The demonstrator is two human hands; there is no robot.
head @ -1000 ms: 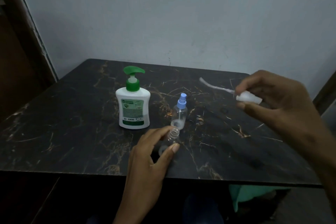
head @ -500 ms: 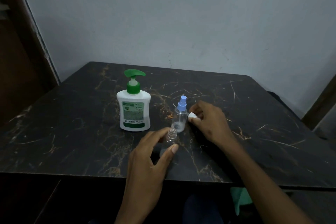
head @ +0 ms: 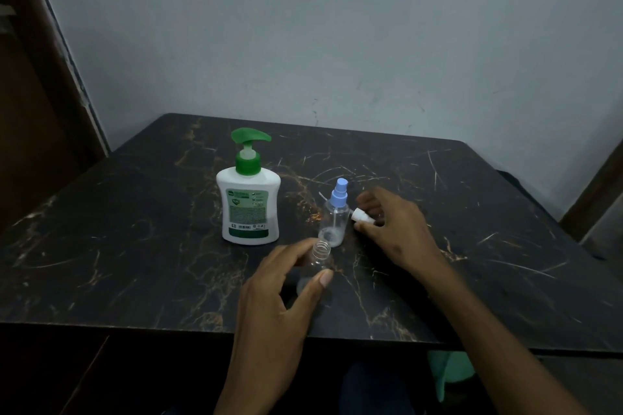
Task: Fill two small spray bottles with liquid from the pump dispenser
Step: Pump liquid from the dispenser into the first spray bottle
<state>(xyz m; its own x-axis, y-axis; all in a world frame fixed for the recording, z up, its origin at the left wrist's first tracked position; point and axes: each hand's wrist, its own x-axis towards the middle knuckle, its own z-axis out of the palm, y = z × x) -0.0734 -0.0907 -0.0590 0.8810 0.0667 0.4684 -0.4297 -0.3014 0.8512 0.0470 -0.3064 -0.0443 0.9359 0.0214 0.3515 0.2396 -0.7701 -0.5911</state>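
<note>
A white pump dispenser (head: 250, 209) with a green pump head stands at mid-table. To its right stands a clear spray bottle (head: 334, 224) with a blue spray top and a little liquid at the bottom. In front of it, my left hand (head: 276, 300) grips a second clear bottle (head: 318, 261), uncapped, its threaded neck bare. That bottle's white spray cap (head: 362, 216) lies low at the table just right of the blue-topped bottle. My right hand (head: 397, 232) hovers around the cap with thumb and fingers spread apart.
The dark marble-patterned table (head: 472, 246) meets a pale wall at the back. Its front edge runs just below my left hand. A brown door frame (head: 40, 111) stands at the left, and something green (head: 448, 371) shows under the table.
My right hand came down from the upper right with the white spray cap and brought it beside the blue-topped bottle. Its fingers have since spread around the cap. My left hand stayed on the uncapped bottle.
</note>
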